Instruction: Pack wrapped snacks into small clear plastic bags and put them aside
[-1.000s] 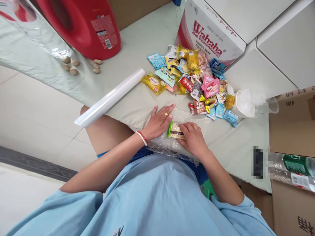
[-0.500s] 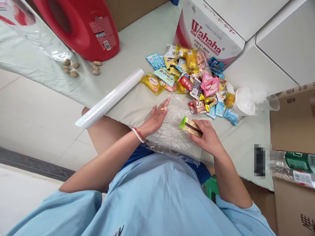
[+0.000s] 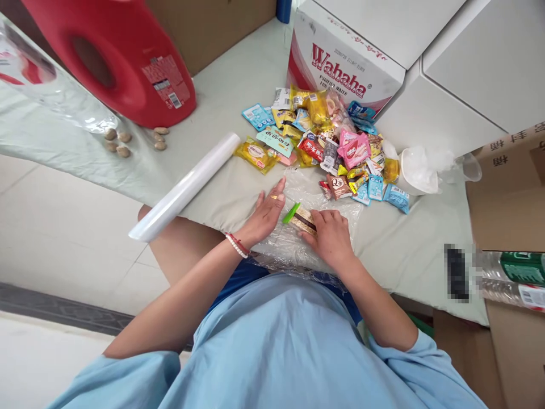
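Note:
My right hand (image 3: 334, 236) is closed around a clear-wrapped layered snack (image 3: 305, 219), pale with a dark stripe and a bright green end pointing left. Beneath it lies a crinkled sheet of clear plastic film (image 3: 276, 247), spread over the cloth and hanging past the front edge. My left hand (image 3: 264, 216) rests on the left part of this film, fingers stretched out, holding nothing. Just beyond both hands is a heap of wrapped snacks (image 3: 313, 146) in many colours. A roll of clear film (image 3: 187, 184) lies diagonally to the left.
A red detergent jug (image 3: 170, 74), a large clear bottle (image 3: 63, 96) and several nuts (image 3: 123, 151) are at the left. Behind the heap stands a Wahaha carton (image 3: 340, 62). White plastic cups (image 3: 419, 170) lie right of it. Bottles (image 3: 517, 267) rest on cardboard at the far right.
My right hand has moved left with the wrapped snack, bringing its green end close to my left hand. My left hand stays on the film. The camera view has shifted slightly.

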### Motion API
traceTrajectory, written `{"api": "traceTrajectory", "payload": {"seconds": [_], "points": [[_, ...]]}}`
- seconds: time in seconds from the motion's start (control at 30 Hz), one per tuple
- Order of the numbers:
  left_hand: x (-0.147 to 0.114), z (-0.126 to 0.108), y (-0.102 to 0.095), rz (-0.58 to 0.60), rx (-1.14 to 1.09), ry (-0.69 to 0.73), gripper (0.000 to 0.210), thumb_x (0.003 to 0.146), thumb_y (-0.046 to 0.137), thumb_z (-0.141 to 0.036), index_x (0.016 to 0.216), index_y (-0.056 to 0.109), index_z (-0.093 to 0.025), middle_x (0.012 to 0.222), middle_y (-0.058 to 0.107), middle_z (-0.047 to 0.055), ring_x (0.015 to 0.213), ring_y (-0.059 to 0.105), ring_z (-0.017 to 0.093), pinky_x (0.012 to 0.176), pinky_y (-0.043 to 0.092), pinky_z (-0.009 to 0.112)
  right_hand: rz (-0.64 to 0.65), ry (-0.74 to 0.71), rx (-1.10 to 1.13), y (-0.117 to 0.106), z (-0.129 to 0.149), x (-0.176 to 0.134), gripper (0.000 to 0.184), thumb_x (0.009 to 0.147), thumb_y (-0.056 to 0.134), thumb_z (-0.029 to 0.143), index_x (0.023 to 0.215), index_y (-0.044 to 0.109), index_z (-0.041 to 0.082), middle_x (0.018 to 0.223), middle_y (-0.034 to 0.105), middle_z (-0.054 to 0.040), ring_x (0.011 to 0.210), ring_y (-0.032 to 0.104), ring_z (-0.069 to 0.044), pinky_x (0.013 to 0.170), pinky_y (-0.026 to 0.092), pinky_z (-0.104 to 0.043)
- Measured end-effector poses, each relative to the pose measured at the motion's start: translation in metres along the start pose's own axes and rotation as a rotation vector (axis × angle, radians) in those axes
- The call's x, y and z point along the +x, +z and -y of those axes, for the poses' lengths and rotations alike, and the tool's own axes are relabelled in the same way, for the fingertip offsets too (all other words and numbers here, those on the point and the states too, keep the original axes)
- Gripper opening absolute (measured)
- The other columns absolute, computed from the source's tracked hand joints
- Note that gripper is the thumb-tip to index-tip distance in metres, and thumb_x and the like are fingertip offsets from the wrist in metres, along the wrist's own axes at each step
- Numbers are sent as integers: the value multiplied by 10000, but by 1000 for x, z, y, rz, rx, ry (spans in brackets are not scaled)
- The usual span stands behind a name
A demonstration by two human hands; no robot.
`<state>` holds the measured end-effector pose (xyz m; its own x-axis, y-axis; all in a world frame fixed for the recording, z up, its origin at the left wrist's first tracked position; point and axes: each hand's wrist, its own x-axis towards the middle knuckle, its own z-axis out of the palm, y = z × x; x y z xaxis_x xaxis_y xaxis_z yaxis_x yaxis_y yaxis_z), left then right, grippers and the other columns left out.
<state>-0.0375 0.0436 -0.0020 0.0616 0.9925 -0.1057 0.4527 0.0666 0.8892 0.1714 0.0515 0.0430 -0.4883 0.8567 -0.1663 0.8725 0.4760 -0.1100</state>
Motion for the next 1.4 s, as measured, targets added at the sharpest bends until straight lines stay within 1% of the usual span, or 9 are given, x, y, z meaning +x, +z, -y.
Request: {"api": "traceTrajectory", "payload": {"seconds": [0.17,0.43,0.7,0.9,1.03,1.1,1.17,1.3,1.4], "points": [[0,1,0,-3,41,9,609,1081,101,-495,1676,93,-364,1748,251,18,1618,207,170,1331,42,551,13,8,10,3,5,2,520,935,704,397,1379,584,153,1252,656,-188,1185,502,-371,983,417,-512],[-2,-1,-2,-5,26,5,641,1083,95,-518,1684,91,-298,1718,328,79,1619,203,181,1327,39,563,24,-16,109,-2,-32,-14,549,920,706,351,1413,584,143,1285,645,-167,1204,498,-346,1024,418,-474],[-4,0,-1,-40,3,-5,639,1085,136,-517,1681,112,-285,1710,346,79,1614,232,177,1338,66,560,-25,-32,133,7,-8,3,545,915,734,398,1392,600,172,1254,652,-161,1197,511,-357,1015,429,-498],[-14,-2,-7,-170,-5,72,622,1063,353,-556,1600,382,-243,1697,375,95,1610,259,205,1345,178,501,-101,-61,235,11,-17,-4,718,902,755,521,1487,533,168,1410,586,-185,1311,486,-361,1118,402,-534],[-22,-4,-20,-152,159,220,396,1017,514,-448,1341,648,-263,1558,575,73,1598,296,266,1317,226,598,-196,-342,452,-3,-34,-49,735,947,657,619,1503,511,160,1456,563,-196,1371,484,-315,1176,402,-503],[-28,-3,-30,-113,174,254,302,1001,502,-339,1220,692,-253,1458,659,72,1556,383,267,1292,300,600,-126,-504,491,-2,-43,-76,795,911,680,662,1509,508,168,1465,572,-189,1391,487,-308,1186,413,-497],[-38,-1,-41,-19,170,295,301,949,476,-219,1163,685,-250,1432,672,73,1496,471,260,1253,389,571,-47,-558,445,8,-51,-99,813,878,749,621,1517,509,179,1515,548,-192,1431,463,-324,1196,412,-525],[-63,17,-60,294,299,408,443,861,484,-115,1240,644,-281,1559,568,72,1425,557,262,1198,473,538,-46,-451,332,44,-62,-122,488,941,710,268,1413,610,192,1518,569,-171,1452,470,-311,1196,431,-572],[-76,36,-65,430,529,531,516,878,511,-104,1343,629,-293,1636,474,85,1482,499,275,1282,335,580,-138,-375,330,66,-64,-122,325,964,594,142,1268,692,201,1429,643,-145,1394,542,-279,1174,481,-556]]}}
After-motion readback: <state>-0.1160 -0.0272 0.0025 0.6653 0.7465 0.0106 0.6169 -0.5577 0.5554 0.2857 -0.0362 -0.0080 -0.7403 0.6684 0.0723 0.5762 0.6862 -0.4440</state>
